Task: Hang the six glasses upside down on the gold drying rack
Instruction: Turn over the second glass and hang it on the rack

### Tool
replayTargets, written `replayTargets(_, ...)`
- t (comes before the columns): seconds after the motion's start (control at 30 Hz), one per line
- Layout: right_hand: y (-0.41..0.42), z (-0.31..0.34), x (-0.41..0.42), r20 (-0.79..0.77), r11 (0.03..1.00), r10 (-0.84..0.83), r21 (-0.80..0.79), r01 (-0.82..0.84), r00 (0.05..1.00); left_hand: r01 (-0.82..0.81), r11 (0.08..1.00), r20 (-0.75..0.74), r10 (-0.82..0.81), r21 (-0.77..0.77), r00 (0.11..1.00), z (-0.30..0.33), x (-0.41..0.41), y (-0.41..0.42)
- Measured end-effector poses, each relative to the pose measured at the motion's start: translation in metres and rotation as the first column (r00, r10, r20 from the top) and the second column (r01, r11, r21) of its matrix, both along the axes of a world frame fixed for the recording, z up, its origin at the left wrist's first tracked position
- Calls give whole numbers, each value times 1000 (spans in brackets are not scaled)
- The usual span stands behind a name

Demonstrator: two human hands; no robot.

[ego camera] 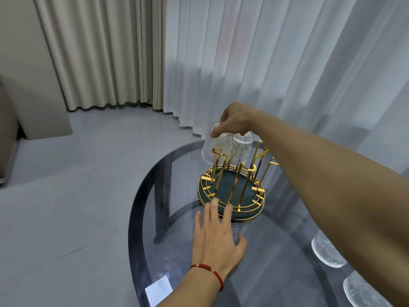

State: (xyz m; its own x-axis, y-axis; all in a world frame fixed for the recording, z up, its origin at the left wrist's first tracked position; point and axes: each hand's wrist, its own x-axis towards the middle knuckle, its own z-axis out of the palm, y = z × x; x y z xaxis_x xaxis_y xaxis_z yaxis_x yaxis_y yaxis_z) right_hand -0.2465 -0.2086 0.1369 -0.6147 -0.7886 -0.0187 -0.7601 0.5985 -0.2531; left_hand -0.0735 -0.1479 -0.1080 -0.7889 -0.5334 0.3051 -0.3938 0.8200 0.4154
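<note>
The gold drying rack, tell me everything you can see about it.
The gold drying rack is shiny gold wire: slim upright prongs with bent tips rise from a round, railed base holding a dark green tray. It stands upright on the smoky glass table. One ribbed clear glass hangs inverted at the back; the right hand holds another glass tilted beside a prong. The left hand's fingertips touch the front rim.

Gold rack (238, 173), dark-green tray (221, 185), clear ribbed glass (212, 147).

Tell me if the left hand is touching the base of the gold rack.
Touching. The head view shows the left hand flat on the glass table, its fingertips overlapping the rim of the rack's base.
</note>
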Motion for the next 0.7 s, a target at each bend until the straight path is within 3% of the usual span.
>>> replayTargets(0.37, -5, -14, 4, -126, 987, 78, 150, -59, 989, -3, 1000, -9, 3, 0, 1000, 0, 0, 0)
replayTargets(0.5, 2, -18, 3, -260, 969, 140, 234, -78, 956, 7, 1000, -5, -7, -3, 1000, 1, 1, -1)
replayTargets(0.57, 16, -19, 3, -281, 981, 135, 170, -89, 950, 9, 1000, -21, -9, -11, 1000, 1, 2, -2)
replayTargets(0.7, 67, -18, 12, -340, 960, 68, -233, -154, 938, 16, 1000, -11, -16, -25, 1000, 2, 2, -2)
